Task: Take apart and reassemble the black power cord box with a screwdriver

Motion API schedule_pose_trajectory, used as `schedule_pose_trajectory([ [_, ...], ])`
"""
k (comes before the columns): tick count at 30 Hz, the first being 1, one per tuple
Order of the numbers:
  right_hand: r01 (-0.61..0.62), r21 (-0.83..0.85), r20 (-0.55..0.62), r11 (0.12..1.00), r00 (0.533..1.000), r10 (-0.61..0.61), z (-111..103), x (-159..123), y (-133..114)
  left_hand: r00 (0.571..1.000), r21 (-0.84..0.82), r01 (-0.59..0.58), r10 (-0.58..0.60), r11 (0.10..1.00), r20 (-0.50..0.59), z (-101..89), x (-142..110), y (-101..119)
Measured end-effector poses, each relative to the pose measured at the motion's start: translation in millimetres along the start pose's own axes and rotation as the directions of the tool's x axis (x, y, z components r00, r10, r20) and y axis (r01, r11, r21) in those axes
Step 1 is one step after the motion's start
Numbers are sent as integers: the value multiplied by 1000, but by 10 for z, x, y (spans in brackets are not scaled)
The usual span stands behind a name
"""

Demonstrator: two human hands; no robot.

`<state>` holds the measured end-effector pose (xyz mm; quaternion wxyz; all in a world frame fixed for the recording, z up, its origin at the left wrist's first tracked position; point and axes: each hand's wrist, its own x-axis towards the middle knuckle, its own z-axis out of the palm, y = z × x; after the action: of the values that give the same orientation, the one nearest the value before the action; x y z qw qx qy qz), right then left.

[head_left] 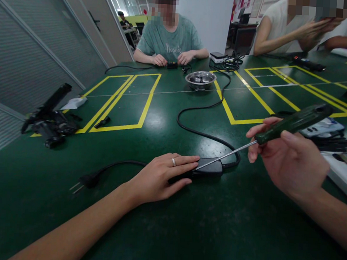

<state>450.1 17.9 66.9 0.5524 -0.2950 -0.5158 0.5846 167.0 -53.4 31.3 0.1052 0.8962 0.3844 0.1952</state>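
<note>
Held in your right hand point(292, 164) is a screwdriver point(280, 130), its green handle caught between thumb and fingers, with the butt end sticking out beyond the hand. Its metal shaft slants down leftward, and the tip meets the black adapter point(214, 167) just beside your left fingertips; you cannot tell from this view whether it sits in a screw.

Your left hand point(158, 176) wears a ring and lies over the adapter's left part, fingers stretched out along the top and thumb apart at the near side, not closed round it. The adapter rests flat on the green table point(165, 240) in front of you. From its right end a black cable point(188, 127) loops back and winds away across the table; on the left, a short cord runs out from under your hand to a two-pin plug point(89, 180).

Farther off, you have a metal bowl point(200, 85) with small things in it, and yellow tape point(145, 114) marking out boxes. To your left lie dark device parts point(53, 123). Across from you, a person in a green shirt point(170, 38) handles a small black piece point(172, 65).
</note>
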Motion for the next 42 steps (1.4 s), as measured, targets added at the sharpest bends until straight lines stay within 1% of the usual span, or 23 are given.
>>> schedule_pose_trajectory([
  [2,5,-26,-7,1000,1000,-5,-3,-1,-7,1000,-1,1,-1,1000,-4,3,0,2],
  [4,25,-91,-26,996,999,-27,3,5,-3,1000,-1,3,-3,1000,-3,3,-1,4],
  [7,79,-194,-81,978,992,-97,25,16,12,1000,-3,0,0,1000,0,-3,-2,2],
  [9,84,-224,-116,971,987,-112,41,17,16,1000,-8,-5,5,1000,0,-7,-3,0],
  [11,57,-196,-124,979,989,-83,49,15,11,1000,-11,-4,4,1000,3,-10,-2,-1],
  [15,30,-35,-70,999,997,-32,29,19,-5,1000,-10,0,0,1000,16,-13,5,1],
  [17,12,-1,-57,1000,998,-12,14,29,-1,1000,-12,-1,1,1000,13,-12,7,2],
  [19,-8,-25,-82,1000,997,6,7,46,14,1000,-13,-2,2,1000,4,-10,7,1],
  [22,-53,-93,-179,994,983,35,0,82,56,1000,-15,-4,4,1000,-4,-3,3,-3],
  [24,-119,-113,-243,986,966,89,-13,107,92,1000,-13,-2,2,1000,-2,-1,-1,-4],
  [26,-195,-106,-278,975,947,160,-31,126,130,1000,-10,1,-1,1000,6,-2,-3,-4],
  [30,-309,-76,-263,948,923,280,-45,123,188,1000,-2,-2,2,1000,15,-14,1,0],
  [33,-344,-62,-237,937,917,321,-32,109,186,1000,3,0,0,1000,18,-19,5,2],
  [35,-334,-62,-225,940,923,313,-30,117,157,1000,3,0,0,1000,10,-17,6,2],
  [38,-291,-104,-233,951,937,261,-58,159,104,1000,9,-8,8,1000,0,-15,3,0],
  [40,-249,-208,-233,946,952,199,-98,195,89,1000,30,-14,14,999,3,-20,1,0],
  [42,-191,-379,-215,906,970,114,-148,229,97,1000,71,-18,17,997,18,-28,0,4],
])
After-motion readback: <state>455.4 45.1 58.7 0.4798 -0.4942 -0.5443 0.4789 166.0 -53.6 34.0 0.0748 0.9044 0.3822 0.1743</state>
